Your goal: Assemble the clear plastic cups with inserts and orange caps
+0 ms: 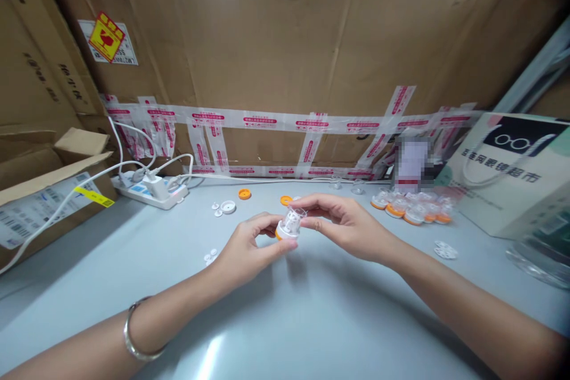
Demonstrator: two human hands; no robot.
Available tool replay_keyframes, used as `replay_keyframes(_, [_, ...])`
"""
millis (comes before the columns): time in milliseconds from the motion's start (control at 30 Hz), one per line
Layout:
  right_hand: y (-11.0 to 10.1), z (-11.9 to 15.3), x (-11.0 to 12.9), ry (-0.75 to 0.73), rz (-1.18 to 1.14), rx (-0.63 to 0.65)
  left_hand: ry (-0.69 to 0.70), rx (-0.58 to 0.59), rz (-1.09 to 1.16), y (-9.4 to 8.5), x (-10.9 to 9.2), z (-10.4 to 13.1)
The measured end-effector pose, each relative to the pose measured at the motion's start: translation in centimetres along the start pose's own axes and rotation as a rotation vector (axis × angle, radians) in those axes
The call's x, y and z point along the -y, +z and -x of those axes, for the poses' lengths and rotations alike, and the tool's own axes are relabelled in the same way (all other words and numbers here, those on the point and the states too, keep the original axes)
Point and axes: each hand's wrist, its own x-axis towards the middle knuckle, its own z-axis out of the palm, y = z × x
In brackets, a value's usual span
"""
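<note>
Above the middle of the grey table, my left hand [249, 246] grips the orange and white base of a small round assembly [289, 227], thumb on the near side and fingers behind. A clear plastic cup with white parts inside forms its upper portion. My right hand [345, 222] pinches that clear cup from the right with thumb and fingers. Just behind the hands lies an orange ring [286, 200]. Another orange ring [244, 194] and a white ring [228, 207] rest farther left, with small white discs [218, 212] beside them. More small white pieces [211, 256] are partly hidden by my left hand.
Several similar orange and white assemblies [414, 214] are grouped at the right, before a paper bag [507, 178]. White perforated discs [446, 250] lie nearer. Clear cups [357, 187] stand at the back. A power strip [154, 189] with cables and an open carton [48, 196] occupy the left.
</note>
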Motion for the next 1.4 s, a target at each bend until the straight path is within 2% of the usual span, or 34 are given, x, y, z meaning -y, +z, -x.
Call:
replay_keyframes(233, [0.0, 0.1, 0.3, -0.131, 0.002, -0.005, 0.052, -0.025, -0.117, -0.1, -0.8, 0.5])
replay_keyframes(467, [-0.1, 0.4, 0.6, -0.223, 0.097, 0.032, 0.107, 0.003, -0.115, -0.1, -0.9, 0.6])
replay_keyframes(700, [1.1, 0.4, 0.0, -0.156, 0.081, -0.081, 0.105, -0.071, -0.169, 0.1, -1.0, 0.8])
replay_keyframes(833, [2.1, 0.4, -0.7, -0.072, 0.085, -0.194, 0.070, -0.138, -0.162, 0.5, -1.1, 0.8])
replay_keyframes(1067, [3.2, 0.3, -1.4, -0.013, -0.253, -0.186, -0.073, -0.110, 0.086, 0.7, -0.7, 0.4])
replay_keyframes(1233, [4.2, 0.1, -1.8, 0.072, -0.519, -0.257, -0.165, -0.095, 0.300, 0.0, -0.9, 0.0])
replay_keyframes(1300, [4.8, 0.2, -1.9, 0.156, -0.653, -0.220, -0.193, -0.145, 0.376, -0.5, -1.2, -0.1])
replay_keyframes(1400, [5.6, 0.4, -1.5, 0.264, -0.841, -0.081, -0.192, -0.197, 0.373, -0.8, -1.5, -0.2])
